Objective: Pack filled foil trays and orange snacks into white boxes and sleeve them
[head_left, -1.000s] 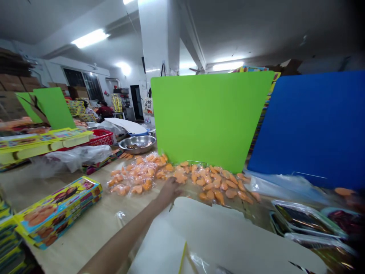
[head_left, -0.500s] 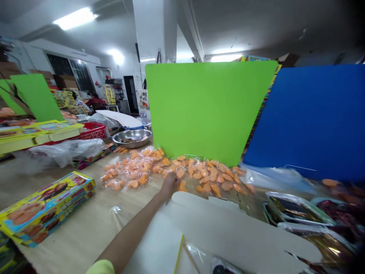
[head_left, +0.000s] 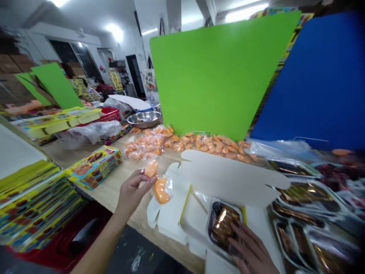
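While left hand (head_left: 130, 192) pinches — orange packets (head_left: 161, 192) at fingertips (head_left: 151, 183).

White walls (head_left: 38, 43), a chunky pale pillar (head_left: 151, 15) and a super bright strip light (head_left: 246, 12) up top. There's a dark window (head_left: 82, 57) and a dark doorway (head_left: 135, 76) way back, plus dark floor (head_left: 122, 251) below the wooden tabletop (head_left: 114, 180).

1 camera, worn on the head, looks forward and down across the tabletop (head_left: 114, 183), near enough to catch the left fingers (head_left: 147, 185) toward 8 o'clock and right fingers (head_left: 242, 249) at 5. The wide view reaches a green board (head_left: 216, 80) at 1 o'clock, a blue board (head_left: 316, 83) at 2 and the distant room at 10.
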Demonstrator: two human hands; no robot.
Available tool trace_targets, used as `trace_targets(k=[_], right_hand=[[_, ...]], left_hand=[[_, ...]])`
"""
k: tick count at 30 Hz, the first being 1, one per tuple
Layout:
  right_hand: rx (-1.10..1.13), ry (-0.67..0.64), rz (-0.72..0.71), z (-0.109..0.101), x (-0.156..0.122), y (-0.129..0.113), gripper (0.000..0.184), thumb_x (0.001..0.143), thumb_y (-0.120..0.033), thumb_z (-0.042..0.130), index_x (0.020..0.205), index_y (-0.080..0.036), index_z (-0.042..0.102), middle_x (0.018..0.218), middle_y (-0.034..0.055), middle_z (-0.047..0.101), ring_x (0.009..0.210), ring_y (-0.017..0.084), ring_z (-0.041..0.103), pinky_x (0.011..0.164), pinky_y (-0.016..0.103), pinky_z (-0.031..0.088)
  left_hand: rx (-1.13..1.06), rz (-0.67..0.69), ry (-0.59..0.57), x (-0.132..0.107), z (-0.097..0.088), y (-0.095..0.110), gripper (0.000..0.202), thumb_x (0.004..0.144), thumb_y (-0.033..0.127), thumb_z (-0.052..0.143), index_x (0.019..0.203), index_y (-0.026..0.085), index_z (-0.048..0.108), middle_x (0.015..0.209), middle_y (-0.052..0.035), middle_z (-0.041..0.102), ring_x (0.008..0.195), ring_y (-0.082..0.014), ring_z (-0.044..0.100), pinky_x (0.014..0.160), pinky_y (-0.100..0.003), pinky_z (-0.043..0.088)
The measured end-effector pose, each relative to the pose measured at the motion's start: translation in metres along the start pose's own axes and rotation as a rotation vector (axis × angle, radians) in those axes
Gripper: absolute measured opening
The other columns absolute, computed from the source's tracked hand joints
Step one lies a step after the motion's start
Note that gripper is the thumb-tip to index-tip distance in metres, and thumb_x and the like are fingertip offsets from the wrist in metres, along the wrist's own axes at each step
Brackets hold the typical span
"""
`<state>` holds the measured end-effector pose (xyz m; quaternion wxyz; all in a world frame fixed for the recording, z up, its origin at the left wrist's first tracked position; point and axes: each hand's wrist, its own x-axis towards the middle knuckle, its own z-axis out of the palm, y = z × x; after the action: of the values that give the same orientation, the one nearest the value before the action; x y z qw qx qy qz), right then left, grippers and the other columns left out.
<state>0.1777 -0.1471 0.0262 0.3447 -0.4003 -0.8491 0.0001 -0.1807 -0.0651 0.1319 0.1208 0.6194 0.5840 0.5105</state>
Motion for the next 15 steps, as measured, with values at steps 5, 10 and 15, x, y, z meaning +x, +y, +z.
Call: trace_targets(k=[5,10,15], right_hand=[[-0.009,-0.029,0.085,-0.007,0.001,-0.014,0.032,0.079,-0.027,0.055,0.110,-0.022,0.057,0.126,0.0063,0.049,0.123,0.023,0.036,0.092,0.037,0.046],[0.009,-0.039,0.113,-0.008,0.001,-0.018,0.031,0.080,-0.026,0.054,0.110,-0.020,0.056,0.126,0.0080,0.048,0.124,0.023,0.034,0.093,0.039,0.046],[0.006,-0.049,0.118,-0.010,0.003,-0.019,0.029,0.081,-0.024,0.053,0.109,-0.020,0.056,0.126,0.0082,0.048,0.125,0.022,0.032,0.093,0.038,0.046]], left_hand=[[-0.014,0.176,-0.124,-0.043,0.048,0.032,0.015,0.073,0.033,0.061,0.067,0.021,0.067,0.082,-0.0035,0.061,0.086,-0.0165,0.057,0.078,-0.028,0.047],[0.063,0.403,-0.107,-0.048,0.062,0.039,0.014,0.078,0.029,0.056,0.074,0.022,0.068,0.089,-0.0057,0.062,0.097,-0.0197,0.055,0.089,-0.035,0.044],[-0.073,0.214,-0.314,-0.059,0.061,0.067,0.018,0.081,0.031,0.052,0.075,0.023,0.067,0.085,-0.0047,0.063,0.094,-0.0181,0.055,0.083,-0.029,0.047]])
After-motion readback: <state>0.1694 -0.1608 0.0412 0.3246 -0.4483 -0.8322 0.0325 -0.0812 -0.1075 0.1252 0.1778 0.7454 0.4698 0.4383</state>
